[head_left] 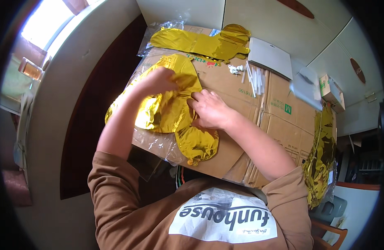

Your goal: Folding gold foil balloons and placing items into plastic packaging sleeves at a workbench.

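A flat gold foil balloon (169,110) lies wrinkled on the cardboard, with a rounded end (197,143) near the front edge. My right hand (210,109) has its fingers curled onto the balloon's right edge, pinching the foil. Over the upper part of the same balloon is my left hand (158,81); it is blurred and its fingertips cannot be made out against the foil. A second flat gold foil balloon (200,43) rests at the far side of the cardboard, partly on clear plastic wrap.
The cardboard (229,143) covers the tabletop. White sticks (256,81), small white pieces (235,69) and a grey-white flat box (270,57) lie toward the far right. More gold foil (321,158) hangs at the right edge, below a small open box (332,92). Cabinets stand behind.
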Motion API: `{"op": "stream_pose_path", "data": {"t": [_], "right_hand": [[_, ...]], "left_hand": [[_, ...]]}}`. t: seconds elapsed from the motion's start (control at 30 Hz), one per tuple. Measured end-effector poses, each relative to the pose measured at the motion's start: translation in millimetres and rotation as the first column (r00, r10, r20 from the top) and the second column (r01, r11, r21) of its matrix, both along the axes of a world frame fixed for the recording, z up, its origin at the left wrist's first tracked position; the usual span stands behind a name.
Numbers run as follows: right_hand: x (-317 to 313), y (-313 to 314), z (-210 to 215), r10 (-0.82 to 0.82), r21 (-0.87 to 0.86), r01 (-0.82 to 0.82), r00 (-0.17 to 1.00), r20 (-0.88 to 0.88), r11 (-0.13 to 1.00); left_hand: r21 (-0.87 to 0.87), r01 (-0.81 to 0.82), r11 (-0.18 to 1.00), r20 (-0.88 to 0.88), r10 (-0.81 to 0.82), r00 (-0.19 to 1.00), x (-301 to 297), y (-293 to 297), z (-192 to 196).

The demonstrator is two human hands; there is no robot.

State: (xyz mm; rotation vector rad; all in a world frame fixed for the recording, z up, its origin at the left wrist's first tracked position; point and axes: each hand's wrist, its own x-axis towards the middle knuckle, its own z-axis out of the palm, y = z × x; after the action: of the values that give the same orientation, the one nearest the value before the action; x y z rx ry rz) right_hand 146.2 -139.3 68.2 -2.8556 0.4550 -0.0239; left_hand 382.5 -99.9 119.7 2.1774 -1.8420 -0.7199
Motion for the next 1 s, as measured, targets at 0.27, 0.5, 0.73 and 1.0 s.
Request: {"op": "stream_pose_path", "data": {"t": [0.27, 0.5, 0.73, 1.0], "right_hand": [[5.6, -2.8, 11.6, 0.025, -0.008, -0.025, 1.000, -0.010, 1.000], [52.2, -27.6, 30.5, 0.019, -0.068, -0.018, 1.000, 0.013, 0.998], [73.7, -46.0, 15.3, -0.042, -0.002, 0.043, 0.978, -0.206, 0.999], [65.6, -47.9, 16.2, -0.110, 0.013, 0.118, 0.954, -0.280, 0.993]], "left_hand": [[0.162, -0.504, 0.849, -0.704, 0.457, 0.544, 159.4, 18.5, 13.0], [0.154, -0.513, 0.844, -0.759, 0.433, 0.485, 158.8, 44.9, -7.2], [0.008, -0.556, 0.831, -0.759, 0.367, 0.538, 142.7, 42.8, 5.6], [-0.055, -0.869, 0.491, -0.673, 0.625, 0.396, 236.5, 119.8, 43.5]]}}
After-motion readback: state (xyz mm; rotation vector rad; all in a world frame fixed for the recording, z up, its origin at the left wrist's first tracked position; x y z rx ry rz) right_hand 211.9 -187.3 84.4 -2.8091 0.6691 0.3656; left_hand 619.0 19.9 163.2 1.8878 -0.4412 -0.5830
